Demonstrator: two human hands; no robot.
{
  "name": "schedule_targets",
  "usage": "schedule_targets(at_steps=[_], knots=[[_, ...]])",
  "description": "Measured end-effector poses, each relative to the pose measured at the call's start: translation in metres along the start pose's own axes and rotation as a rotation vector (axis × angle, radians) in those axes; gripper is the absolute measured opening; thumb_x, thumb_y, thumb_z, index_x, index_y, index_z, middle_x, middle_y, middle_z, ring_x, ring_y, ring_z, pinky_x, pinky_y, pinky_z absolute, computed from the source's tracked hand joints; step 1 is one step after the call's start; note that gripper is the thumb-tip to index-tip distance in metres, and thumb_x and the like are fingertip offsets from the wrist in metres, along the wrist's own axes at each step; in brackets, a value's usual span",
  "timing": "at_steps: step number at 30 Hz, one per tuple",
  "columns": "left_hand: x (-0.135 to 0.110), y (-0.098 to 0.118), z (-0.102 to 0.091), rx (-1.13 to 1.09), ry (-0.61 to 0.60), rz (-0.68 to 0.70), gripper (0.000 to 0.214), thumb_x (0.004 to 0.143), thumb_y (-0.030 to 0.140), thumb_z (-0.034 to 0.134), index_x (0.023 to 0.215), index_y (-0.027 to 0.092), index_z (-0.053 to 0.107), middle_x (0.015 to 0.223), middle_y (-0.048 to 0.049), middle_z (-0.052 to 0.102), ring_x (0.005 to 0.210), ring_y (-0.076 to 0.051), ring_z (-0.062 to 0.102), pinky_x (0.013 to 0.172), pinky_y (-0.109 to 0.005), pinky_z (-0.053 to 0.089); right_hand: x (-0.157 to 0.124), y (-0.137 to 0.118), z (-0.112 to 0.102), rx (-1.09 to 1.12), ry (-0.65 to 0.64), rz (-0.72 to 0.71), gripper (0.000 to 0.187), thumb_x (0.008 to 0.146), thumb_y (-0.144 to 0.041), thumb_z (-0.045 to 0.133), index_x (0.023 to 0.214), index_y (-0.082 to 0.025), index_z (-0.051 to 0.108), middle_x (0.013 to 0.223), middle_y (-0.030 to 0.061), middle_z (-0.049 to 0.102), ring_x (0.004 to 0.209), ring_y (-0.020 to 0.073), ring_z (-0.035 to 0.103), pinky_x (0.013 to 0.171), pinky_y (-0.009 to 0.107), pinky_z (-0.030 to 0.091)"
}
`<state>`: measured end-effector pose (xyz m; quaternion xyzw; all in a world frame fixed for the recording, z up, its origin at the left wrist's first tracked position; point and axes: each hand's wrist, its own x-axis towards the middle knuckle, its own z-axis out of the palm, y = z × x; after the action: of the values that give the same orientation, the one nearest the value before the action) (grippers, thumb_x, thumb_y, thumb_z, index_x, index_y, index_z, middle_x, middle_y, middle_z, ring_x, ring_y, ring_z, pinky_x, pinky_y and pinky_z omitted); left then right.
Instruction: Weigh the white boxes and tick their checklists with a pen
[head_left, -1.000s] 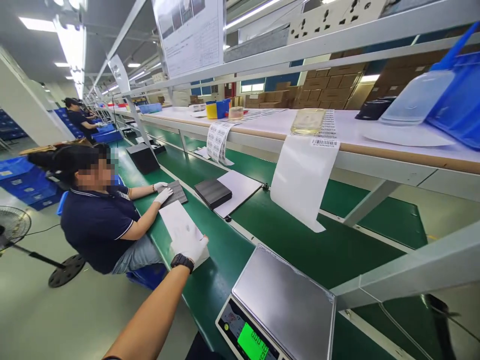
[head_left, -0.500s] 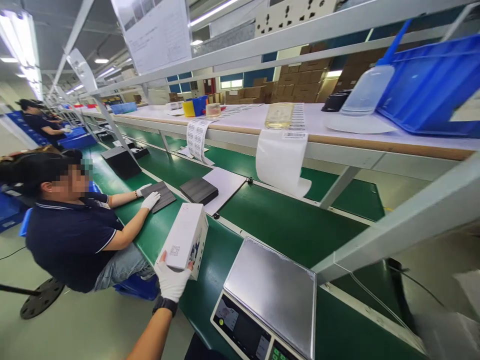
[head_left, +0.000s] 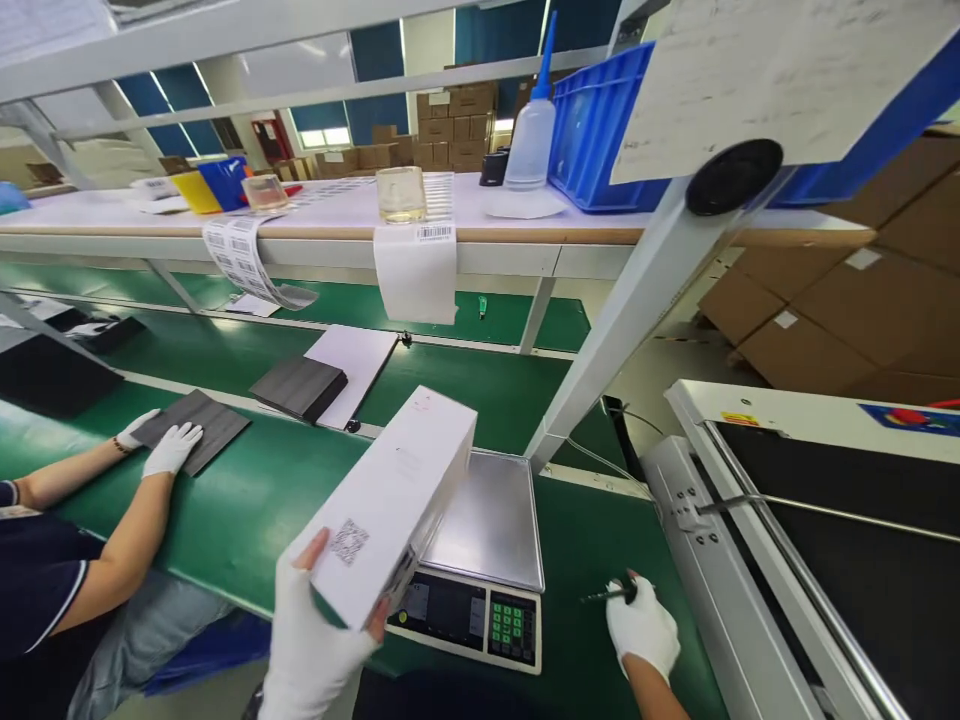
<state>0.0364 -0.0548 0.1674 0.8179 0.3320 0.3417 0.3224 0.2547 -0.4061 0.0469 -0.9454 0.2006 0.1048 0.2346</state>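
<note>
Co-worker's gloved hands (head_left: 161, 448) far left, flat on a dark grey panel (head_left: 193, 430) lying on the green tabletop (head_left: 247, 500). Just right of it a second dark panel (head_left: 298, 386) sits on a white sheet (head_left: 360, 355).

Shelf (head_left: 300, 215) above: barcode label strip (head_left: 244, 262) hangs over the edge, print too small to read; a white sheet with one barcode (head_left: 416, 270) hangs further right, digits unreadable. Clear cup (head_left: 400, 193), squeeze bottle (head_left: 531, 140) and blue bin (head_left: 600, 130) stand on top.

Left hand (head_left: 311, 640): white glove, palm under the near end of the white box (head_left: 394, 500), thumb up one side, fingers wrapped up the other, gripping it. Box is tilted, far end up, held above the near-left part of the scale (head_left: 487, 560), not touching the steel pan. QR code on the near end face; faint small print and a reddish mark on top, unreadable. Scale has a green keypad; display is blank.

Right hand (head_left: 643, 630): white glove, low on the tabletop right of the scale, fingers closed on a thin dark pen (head_left: 606, 596) pointing left.

Far right: conveyor machine (head_left: 750, 560) with a yellow sticker, text unreadable.

Vs half a second ago: box was off to the left over the belt, clear of the scale; now it is over the scale. View has swung right, and the right hand has come into view.
</note>
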Motion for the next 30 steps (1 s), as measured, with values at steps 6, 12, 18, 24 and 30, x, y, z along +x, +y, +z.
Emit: schedule_targets(at_steps=[6, 12, 18, 24, 30], knots=[[0.008, 0.028, 0.03, -0.333, -0.334, -0.127, 0.092, 0.081, 0.067, 0.06, 0.152, 0.018, 0.027, 0.13, -0.0181, 0.059, 0.112, -0.029, 0.065, 0.102, -0.051, 0.051, -0.003, 0.01, 0.013, 0.026, 0.018, -0.068, 0.048, 0.087, -0.03, 0.048, 0.13, -0.014, 0.063, 0.106, 0.0183, 0.067, 0.116, 0.0366, 0.057, 0.094, 0.045, 0.048], [0.0, -0.09, 0.054, -0.011, -0.406, -0.475, 0.061, 0.094, 0.063, 0.03, 0.117, 0.016, 0.061, 0.105, -0.0142, 0.072, 0.098, -0.028, 0.07, 0.095, -0.047, 0.054, -0.005, 0.027, 0.023, 0.058, -0.013, -0.105, 0.053, 0.085, -0.03, 0.046, 0.132, -0.011, 0.061, 0.117, 0.019, 0.063, 0.118, 0.0354, 0.054, 0.098, 0.044, 0.045], [-0.053, -0.146, 0.068, 0.148, -0.503, -0.437, 0.044, 0.084, 0.045, 0.045, 0.108, 0.013, 0.064, 0.127, -0.0214, 0.064, 0.137, -0.036, 0.049, 0.118, -0.05, 0.036, -0.006, 0.029, 0.019, 0.168, -0.012, -0.095, 0.05, 0.081, -0.035, 0.048, 0.122, -0.012, 0.066, 0.11, 0.0181, 0.066, 0.107, 0.0349, 0.06, 0.09, 0.042, 0.048], [-0.054, -0.144, 0.067, 0.221, -0.515, -0.463, 0.04, 0.086, 0.046, 0.043, 0.1, 0.017, 0.066, 0.127, -0.0205, 0.065, 0.13, -0.038, 0.055, 0.112, -0.052, 0.042, -0.012, 0.021, 0.017, 0.337, -0.016, -0.06, 0.044, 0.078, -0.039, 0.049, 0.11, -0.016, 0.068, 0.102, 0.015, 0.07, 0.095, 0.0306, 0.065, 0.08, 0.037, 0.051], [-0.016, -0.121, 0.061, 0.179, -0.424, -0.467, 0.042, 0.09, 0.049, 0.041, 0.107, 0.018, 0.064, 0.117, -0.016, 0.07, 0.117, -0.033, 0.063, 0.107, -0.049, 0.045, -0.022, -0.019, 0.01, 0.481, -0.024, -0.118, 0.064, 0.089, -0.059, 0.036, 0.122, -0.012, 0.064, 0.1, 0.0138, 0.071, 0.093, 0.0276, 0.067, 0.081, 0.036, 0.051]])
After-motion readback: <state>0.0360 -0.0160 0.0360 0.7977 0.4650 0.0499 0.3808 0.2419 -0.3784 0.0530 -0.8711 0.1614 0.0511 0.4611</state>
